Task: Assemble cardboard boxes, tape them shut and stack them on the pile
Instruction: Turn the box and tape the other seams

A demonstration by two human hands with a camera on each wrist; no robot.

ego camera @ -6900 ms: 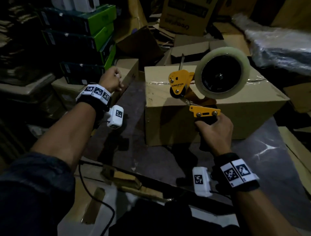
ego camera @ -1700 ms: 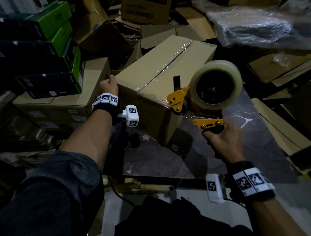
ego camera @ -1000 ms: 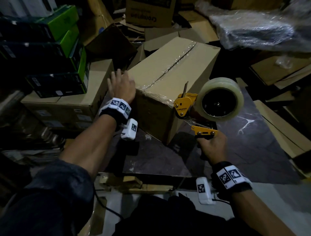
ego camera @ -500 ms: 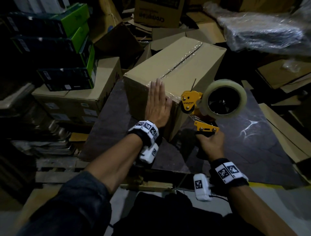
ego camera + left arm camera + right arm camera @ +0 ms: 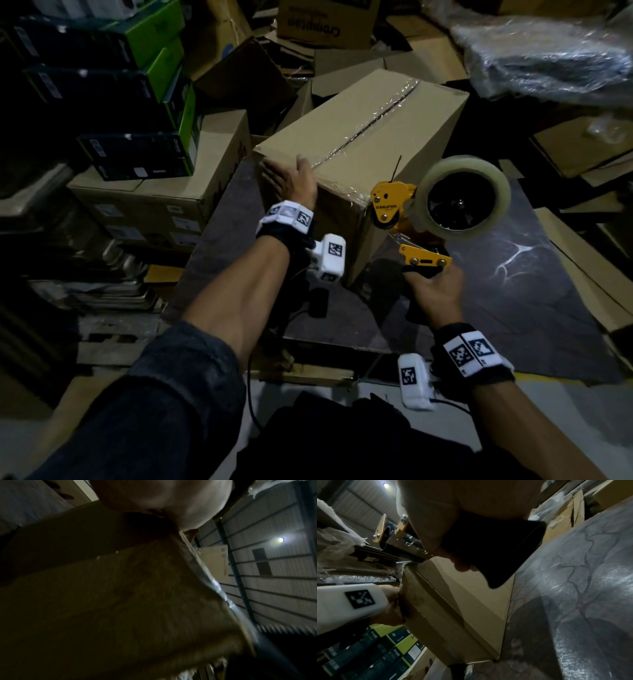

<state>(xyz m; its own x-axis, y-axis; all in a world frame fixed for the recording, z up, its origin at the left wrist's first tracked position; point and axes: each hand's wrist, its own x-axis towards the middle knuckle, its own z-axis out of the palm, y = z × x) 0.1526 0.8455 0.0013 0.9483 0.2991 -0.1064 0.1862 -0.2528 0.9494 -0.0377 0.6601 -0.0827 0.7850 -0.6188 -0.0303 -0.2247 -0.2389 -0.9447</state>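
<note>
Right hand [image 5: 434, 291] round dispenser [image 5: 424, 212]; box [image 5: 359, 137] taped.

Left hand [image 5: 291, 181] flat, fingers straight — right hand [image 5: 433, 294] curled tight, wrist raised.

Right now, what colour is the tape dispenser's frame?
Yellow-orange, on the tape dispenser gripped by the right hand; clearest in the head view.

Dark marbled slab [image 5: 534, 291] bears taped cardboard box [image 5: 370, 137]
</note>
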